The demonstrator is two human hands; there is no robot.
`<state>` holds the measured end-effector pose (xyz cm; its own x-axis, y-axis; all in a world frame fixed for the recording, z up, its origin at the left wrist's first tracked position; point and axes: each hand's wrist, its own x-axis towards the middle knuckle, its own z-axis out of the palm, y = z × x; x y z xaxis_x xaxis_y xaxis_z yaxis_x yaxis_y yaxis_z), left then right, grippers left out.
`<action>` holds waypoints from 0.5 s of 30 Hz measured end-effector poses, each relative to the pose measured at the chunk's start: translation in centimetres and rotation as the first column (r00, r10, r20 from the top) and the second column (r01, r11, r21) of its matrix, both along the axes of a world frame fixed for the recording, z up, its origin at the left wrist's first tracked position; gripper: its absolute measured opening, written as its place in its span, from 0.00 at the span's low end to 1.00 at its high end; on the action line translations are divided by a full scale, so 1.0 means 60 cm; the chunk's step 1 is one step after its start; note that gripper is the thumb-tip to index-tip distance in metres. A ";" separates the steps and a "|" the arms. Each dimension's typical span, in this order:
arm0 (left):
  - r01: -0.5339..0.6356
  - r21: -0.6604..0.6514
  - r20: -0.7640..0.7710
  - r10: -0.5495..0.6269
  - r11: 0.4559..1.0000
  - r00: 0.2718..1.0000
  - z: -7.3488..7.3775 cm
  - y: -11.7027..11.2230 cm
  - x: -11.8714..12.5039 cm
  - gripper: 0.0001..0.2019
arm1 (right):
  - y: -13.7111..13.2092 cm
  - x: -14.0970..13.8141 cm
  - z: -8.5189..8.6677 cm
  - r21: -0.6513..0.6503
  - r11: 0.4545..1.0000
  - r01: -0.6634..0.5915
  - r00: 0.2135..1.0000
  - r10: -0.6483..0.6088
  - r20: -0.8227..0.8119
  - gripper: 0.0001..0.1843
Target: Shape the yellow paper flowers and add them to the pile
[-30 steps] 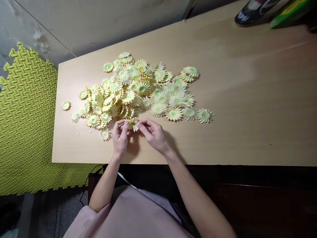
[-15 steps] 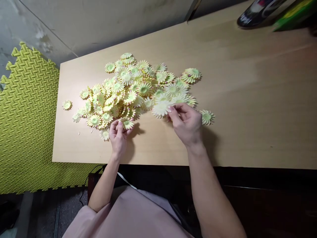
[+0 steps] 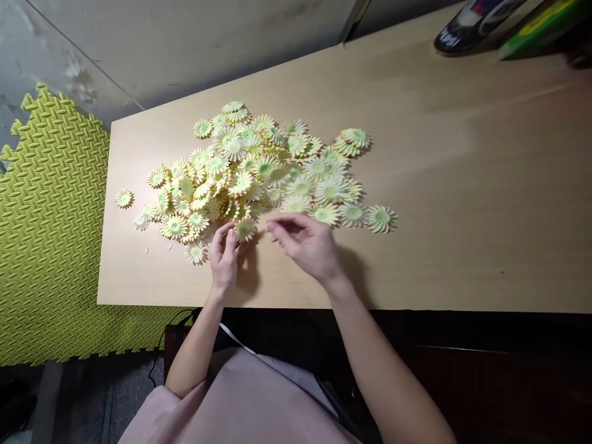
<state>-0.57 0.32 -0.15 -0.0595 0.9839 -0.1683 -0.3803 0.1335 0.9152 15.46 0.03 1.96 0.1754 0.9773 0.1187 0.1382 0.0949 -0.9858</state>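
Observation:
A big heap of pale yellow and green paper flowers (image 3: 252,166) covers the left part of a light wooden table (image 3: 462,185). My left hand (image 3: 224,258) pinches one small paper flower (image 3: 244,229) at the heap's near edge. Just to its right, my right hand (image 3: 308,243) hovers over the table with fingers loosely curled and apart, holding nothing I can see. Right behind that hand a row of larger flowers (image 3: 351,213) lies flat.
One stray flower (image 3: 124,198) lies near the table's left edge. A green foam floor mat (image 3: 46,228) is to the left. A dark shoe-like object (image 3: 472,28) and a green item (image 3: 541,24) sit at the far right corner.
My right hand reached out to the larger flowers on the right, left one there, and has come back toward my left hand. My left hand kept holding its flower.

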 end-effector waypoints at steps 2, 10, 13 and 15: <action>0.052 0.025 -0.031 -0.051 0.998 0.998 0.001 -0.003 -0.001 0.14 | -0.007 -0.022 -0.008 -0.079 0.986 -0.147 0.982 0.136 -0.133 0.14; 0.132 0.113 -0.160 -0.113 0.985 0.981 0.016 -0.008 0.001 0.13 | -0.005 -0.037 -0.019 -0.158 0.975 -0.156 0.933 0.092 -0.349 0.18; 0.152 0.139 -0.210 -0.121 0.979 0.970 0.024 -0.008 0.002 0.12 | -0.006 -0.031 -0.019 -0.164 0.973 -0.161 0.926 0.092 -0.365 0.18; 0.164 0.146 -0.211 -0.131 0.976 0.969 0.027 -0.008 0.003 0.12 | -0.006 -0.030 -0.022 -0.167 0.972 -0.165 0.919 0.090 -0.384 0.17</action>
